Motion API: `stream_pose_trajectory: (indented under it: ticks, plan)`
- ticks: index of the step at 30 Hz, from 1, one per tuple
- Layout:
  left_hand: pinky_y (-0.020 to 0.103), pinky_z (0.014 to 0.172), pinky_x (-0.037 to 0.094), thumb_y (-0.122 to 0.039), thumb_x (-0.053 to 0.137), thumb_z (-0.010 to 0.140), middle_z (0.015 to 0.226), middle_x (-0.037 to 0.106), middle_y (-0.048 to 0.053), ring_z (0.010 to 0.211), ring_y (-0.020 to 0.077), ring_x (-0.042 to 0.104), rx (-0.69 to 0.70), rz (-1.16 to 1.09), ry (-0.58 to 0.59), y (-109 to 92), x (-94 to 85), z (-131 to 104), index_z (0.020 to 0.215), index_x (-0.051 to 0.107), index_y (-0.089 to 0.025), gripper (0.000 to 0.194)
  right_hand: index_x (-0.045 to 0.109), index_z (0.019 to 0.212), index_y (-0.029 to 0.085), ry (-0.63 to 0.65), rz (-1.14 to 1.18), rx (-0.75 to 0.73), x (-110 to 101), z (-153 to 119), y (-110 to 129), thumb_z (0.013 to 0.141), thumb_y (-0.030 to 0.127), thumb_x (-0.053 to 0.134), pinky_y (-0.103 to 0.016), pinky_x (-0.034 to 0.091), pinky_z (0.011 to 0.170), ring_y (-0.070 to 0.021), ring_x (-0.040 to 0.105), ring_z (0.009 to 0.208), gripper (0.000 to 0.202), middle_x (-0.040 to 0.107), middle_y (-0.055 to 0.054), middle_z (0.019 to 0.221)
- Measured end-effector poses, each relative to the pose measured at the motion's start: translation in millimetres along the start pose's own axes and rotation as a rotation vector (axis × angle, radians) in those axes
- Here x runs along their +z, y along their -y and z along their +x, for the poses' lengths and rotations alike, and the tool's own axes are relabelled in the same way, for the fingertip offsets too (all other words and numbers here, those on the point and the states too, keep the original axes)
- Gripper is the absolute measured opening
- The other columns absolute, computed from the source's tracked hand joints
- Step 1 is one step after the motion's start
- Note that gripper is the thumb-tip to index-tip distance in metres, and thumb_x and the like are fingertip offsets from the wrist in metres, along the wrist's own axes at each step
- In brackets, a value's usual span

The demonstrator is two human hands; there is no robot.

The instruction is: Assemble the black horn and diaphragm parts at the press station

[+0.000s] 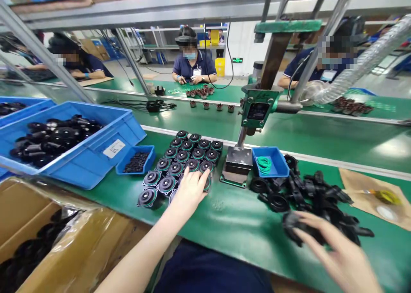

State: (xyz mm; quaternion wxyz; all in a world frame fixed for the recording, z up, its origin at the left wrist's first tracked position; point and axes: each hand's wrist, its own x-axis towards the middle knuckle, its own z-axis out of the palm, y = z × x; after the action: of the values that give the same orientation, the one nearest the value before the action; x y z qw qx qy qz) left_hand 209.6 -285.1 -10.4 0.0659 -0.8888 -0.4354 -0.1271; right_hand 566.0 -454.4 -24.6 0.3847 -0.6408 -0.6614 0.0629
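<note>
My left hand (190,189) reaches over rows of round black parts with green rings (167,184) laid out on the green bench. Its fingers are stretched and spread, with the tips touching or just above parts at the near right of the group; what lies beneath the palm is hidden. At the right, my right hand (334,246) is slightly blurred. Thumb and fingers close round a black plastic housing (290,226) at the near edge of a heap of similar black housings (302,190).
A press (237,160) stands mid-bench beside a small blue tray of green rings (279,162). Left are a small blue tray of black bits (149,154), a large blue bin (93,173) and a cardboard box (73,250). Brown paper (356,182) lies right. Co-workers sit opposite.
</note>
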Motion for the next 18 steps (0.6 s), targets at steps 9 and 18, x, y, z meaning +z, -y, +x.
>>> stream_pose_trajectory:
  ticks: [9,18]
  plan:
    - [0.046,0.1,0.051,-0.018,0.069,0.085,0.125,0.057,0.011,0.119,0.0279,0.055,0.237,-0.556,0.078,-46,12.3,-10,0.142,0.035,-0.024,0.067,0.066,0.099,0.019,0.095,0.098,0.012,103,-4,24,0.091,0.037,0.061,-0.044,0.059,0.09,-0.025,0.07,0.101,0.02,0.072,-0.012,0.109]
    - [0.05,0.113,0.042,-0.026,0.081,0.075,0.14,0.053,0.012,0.134,0.0282,0.049,0.169,-1.124,0.226,-71,63.7,4,0.145,0.032,-0.026,0.085,0.067,0.099,0.02,0.065,0.237,0.302,49,34,32,0.088,0.04,0.065,-0.038,0.06,0.09,-0.0237,0.071,0.101,0.023,0.072,-0.01,0.114]
